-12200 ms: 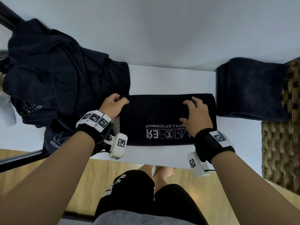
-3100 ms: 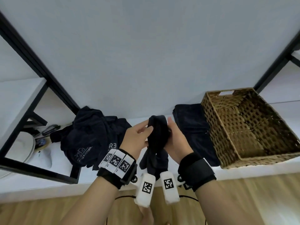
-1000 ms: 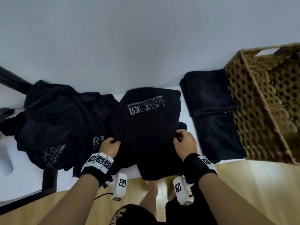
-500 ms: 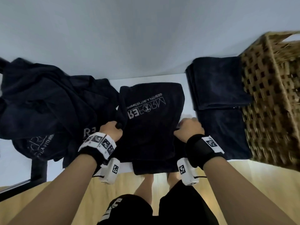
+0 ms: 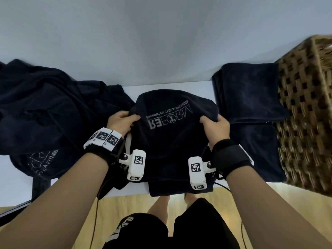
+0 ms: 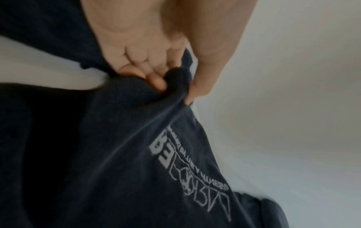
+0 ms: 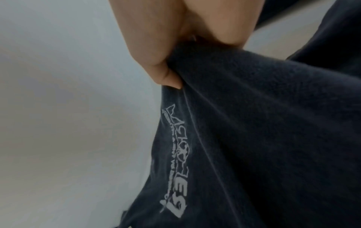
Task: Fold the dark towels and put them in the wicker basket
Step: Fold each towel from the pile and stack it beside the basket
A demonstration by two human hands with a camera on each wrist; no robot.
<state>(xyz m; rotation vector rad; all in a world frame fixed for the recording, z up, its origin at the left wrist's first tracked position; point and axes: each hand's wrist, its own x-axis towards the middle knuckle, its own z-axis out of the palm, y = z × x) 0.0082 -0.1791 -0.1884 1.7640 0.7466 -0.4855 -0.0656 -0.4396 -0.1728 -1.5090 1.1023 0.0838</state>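
Nearest the camera in the head view, 2 bare forearms reach forward, each with a black wrist strap and a white block printed with black square codes. Between them a dark navy towel (image 5: 172, 141) drapes over the near edge of the white table (image 5: 179, 85), its lower hem hanging past the rim. The left hand (image 5: 119, 123) grips the towel's left edge and the right hand (image 5: 216, 125) grips its right edge, lifting the cloth into a rounded hump with pale printed lettering across the top.

The wrist views show what the head view hides. In the left wrist view the fingers (image 6: 156, 81) curl into a bunched fold while the thumb presses from the other side, so the cloth is pinched tight, with creases running down toward the lettering. In the right wrist view the thumb (image 7: 166, 74) and curled fingers clamp a thick fuzzy fold the same way. The cloth looks soft and napped, like terry.

Left of the hands lies a rumpled pile of dark towels (image 5: 50, 112), one showing pale lettering. To the right, 2 folded towels (image 5: 251, 97) lie flat in neat rectangles, touching the wicker basket (image 5: 309, 108), a brown open-weave box with square gaps. Behind everything stands a plain pale wall (image 5: 161, 33).
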